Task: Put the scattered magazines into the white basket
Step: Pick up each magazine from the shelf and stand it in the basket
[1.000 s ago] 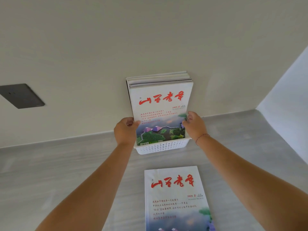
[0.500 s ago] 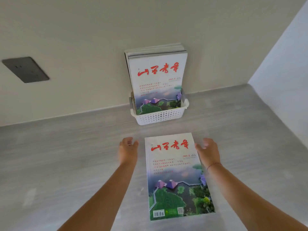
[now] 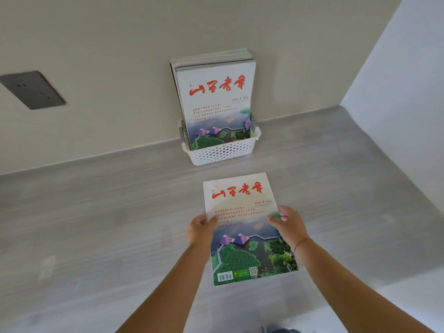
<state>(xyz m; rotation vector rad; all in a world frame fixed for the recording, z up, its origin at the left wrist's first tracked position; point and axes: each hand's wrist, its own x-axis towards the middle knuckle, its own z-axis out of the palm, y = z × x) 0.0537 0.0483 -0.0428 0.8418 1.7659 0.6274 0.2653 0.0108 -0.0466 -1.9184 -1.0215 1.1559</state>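
One magazine [image 3: 242, 212] is lying flat on the grey bench [image 3: 96, 224], near its back edge, just in front of one white basket [image 3: 221, 152]. The basket is sitting against the wall [image 3: 120, 44] and holding several upright magazines [image 3: 216, 92]; their exact number cannot be told. The left hand [image 3: 200, 229] is clasping the flat magazine's left edge, thumb on the cover. The right hand [image 3: 288, 227] is gripping its right edge likewise.

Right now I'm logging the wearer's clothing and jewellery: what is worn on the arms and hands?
Both forearms are bare, with no sleeves in view. The right hand has a thin dark string bracelet at the wrist. The left hand shows no bracelet, watch or glove.
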